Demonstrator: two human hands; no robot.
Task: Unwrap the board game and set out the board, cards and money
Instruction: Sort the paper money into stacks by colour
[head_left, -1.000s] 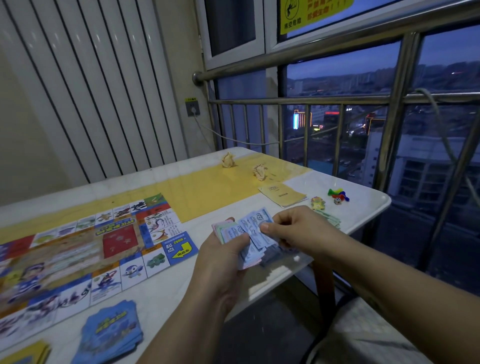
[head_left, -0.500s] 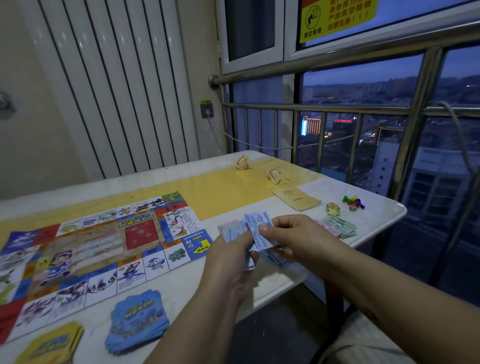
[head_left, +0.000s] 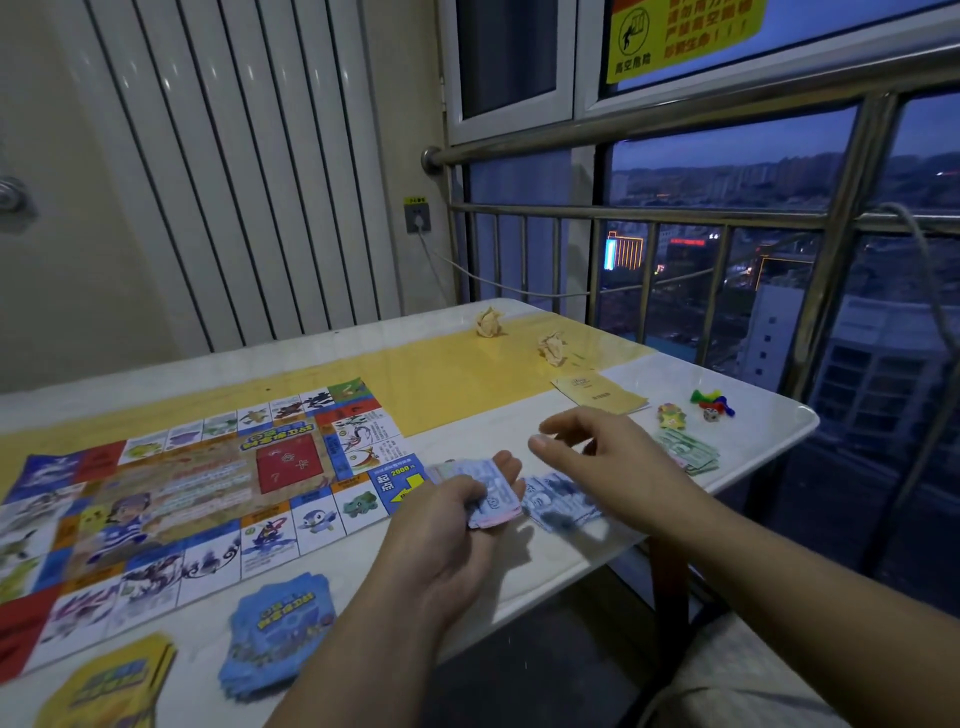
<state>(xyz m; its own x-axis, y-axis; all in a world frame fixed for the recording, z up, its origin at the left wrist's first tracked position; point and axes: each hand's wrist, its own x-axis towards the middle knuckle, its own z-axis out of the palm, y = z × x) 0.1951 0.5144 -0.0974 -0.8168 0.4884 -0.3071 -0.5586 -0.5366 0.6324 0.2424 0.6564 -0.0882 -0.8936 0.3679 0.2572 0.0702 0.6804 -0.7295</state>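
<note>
The table (head_left: 353, 571) carries the board (head_left: 197, 493), already spread flat. The blue card deck (head_left: 280, 629) and yellow card deck (head_left: 114, 680) sit just nearside of the board. Right of the board, the left hand (head_left: 447, 540) grips a wad of play money (head_left: 493, 493). The right hand (head_left: 613, 457) hovers empty with its fingers spread wide.

The step looks like dealing notes into piles by colour. The blue notes (head_left: 561, 504) lie right of the board, close to the table's near edge, so later notes are best squared inward. The green notes (head_left: 691, 452) lie further right of the board. Bare room lies beyond the board's far side.
</note>
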